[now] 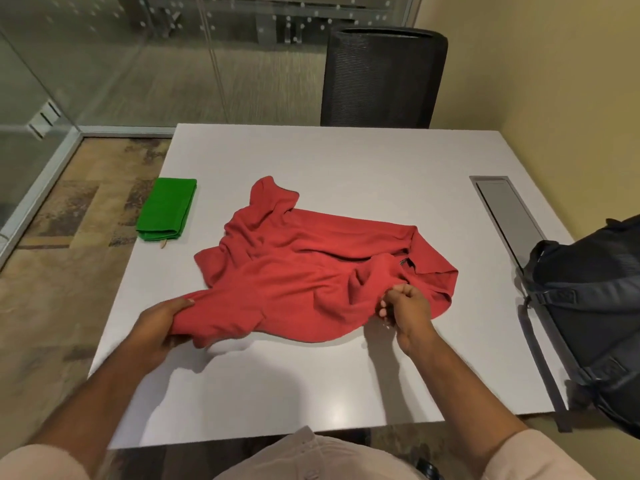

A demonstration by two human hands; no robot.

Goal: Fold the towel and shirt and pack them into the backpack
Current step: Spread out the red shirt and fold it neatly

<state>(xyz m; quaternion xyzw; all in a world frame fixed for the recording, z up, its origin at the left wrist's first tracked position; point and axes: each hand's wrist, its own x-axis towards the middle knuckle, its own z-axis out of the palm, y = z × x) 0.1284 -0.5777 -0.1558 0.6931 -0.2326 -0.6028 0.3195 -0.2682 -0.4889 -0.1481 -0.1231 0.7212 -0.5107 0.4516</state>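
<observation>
While the red shirt [311,271] lies rumpled on the white table [346,161], both hands have hold of its near edge — the left hand [162,323] grips a bunched corner with fingers curled under the cloth, and the right hand [403,306] pinches a fold close to the collar. Cloth sags and wrinkles between the two hands, so it looks soft, light and limp; it will likely not keep a shape unless pulled taut and laid flat. Seams, shoulders or hem corners seem the best places to hold, since the middle would only bunch. Beyond the left hand, well apart from the shirt, rests the green towel [168,211], already folded into a neat oblong. Off to the right of the right hand sits the dark backpack [588,306] at the table's edge — whether it is open cannot be told.
</observation>
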